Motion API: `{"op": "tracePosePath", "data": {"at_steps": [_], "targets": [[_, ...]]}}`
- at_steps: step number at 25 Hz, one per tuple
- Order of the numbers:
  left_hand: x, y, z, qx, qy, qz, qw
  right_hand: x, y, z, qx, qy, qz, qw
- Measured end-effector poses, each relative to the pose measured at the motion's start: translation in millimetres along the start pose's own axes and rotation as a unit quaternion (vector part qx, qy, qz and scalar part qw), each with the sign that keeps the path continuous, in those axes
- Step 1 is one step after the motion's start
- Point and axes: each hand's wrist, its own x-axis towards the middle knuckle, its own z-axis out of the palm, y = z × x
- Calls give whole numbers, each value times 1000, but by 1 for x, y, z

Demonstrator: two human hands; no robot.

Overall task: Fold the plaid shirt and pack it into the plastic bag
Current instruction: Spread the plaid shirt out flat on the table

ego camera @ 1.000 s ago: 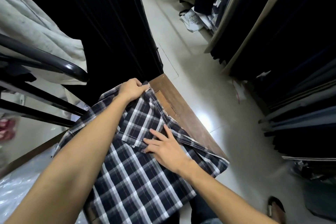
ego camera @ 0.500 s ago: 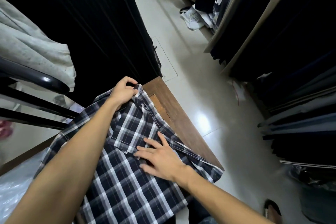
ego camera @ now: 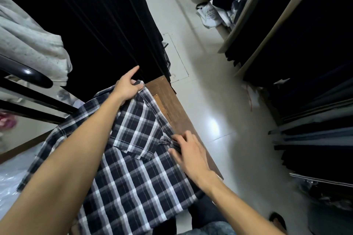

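A dark blue and white plaid shirt (ego camera: 131, 181) lies spread on a brown wooden table (ego camera: 168, 97). My left hand (ego camera: 127, 87) pinches the shirt's far corner near the table's far end, index finger pointing away. At the shirt's right edge, my right hand (ego camera: 188, 150) grips a bunched fold of the fabric beside the table's rim. A sleeve part is folded over the shirt's middle. Clear plastic (ego camera: 9, 183), possibly the bag, shows at the lower left, partly hidden by my left arm.
Dark hanging garments (ego camera: 107, 17) fill the space behind the table, and more hang on racks (ego camera: 309, 47) to the right. A black metal rail (ego camera: 24, 72) with a grey cloth (ego camera: 32, 46) is at left. A tiled aisle (ego camera: 210, 120) runs along the table's right side.
My right hand has slid from the shirt's middle to its right edge and taken hold of the fabric there. The left hand keeps the far corner and has extended its index finger.
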Motion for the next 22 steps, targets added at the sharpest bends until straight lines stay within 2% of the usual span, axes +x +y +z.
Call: {"op": "tracePosePath", "data": {"at_steps": [3, 6, 9, 11, 13, 14, 16, 18, 22], "targets": [[-7, -7, 9, -38, 25, 15, 999, -2, -2, 1, -26, 21, -10, 999], [-11, -8, 16, 42, 21, 49, 998, -6, -1, 0, -54, 13, -9, 998], [-10, -7, 19, 94, 30, 38, 994, -20, 5, -3, -61, 17, -20, 998], [-19, -2, 22, 197, 104, 54, 973, -33, 9, -3, -66, 39, -15, 997], [-47, 7, 36, 320, 176, 74, 928, -36, 8, -3, -63, 47, -9, 997], [-67, 11, 49, 366, 162, 78, 913, -35, 6, -5, -54, 46, -6, 998], [-105, 7, 81, 413, 45, 41, 909, -32, 1, -8, -39, 40, 8, 998], [-129, -11, 100, 407, -57, -13, 912, -36, -3, -11, -40, 41, 19, 998], [-137, -38, 96, 330, -105, 5, 938, -60, 6, -17, -51, 34, 76, 995]]}}
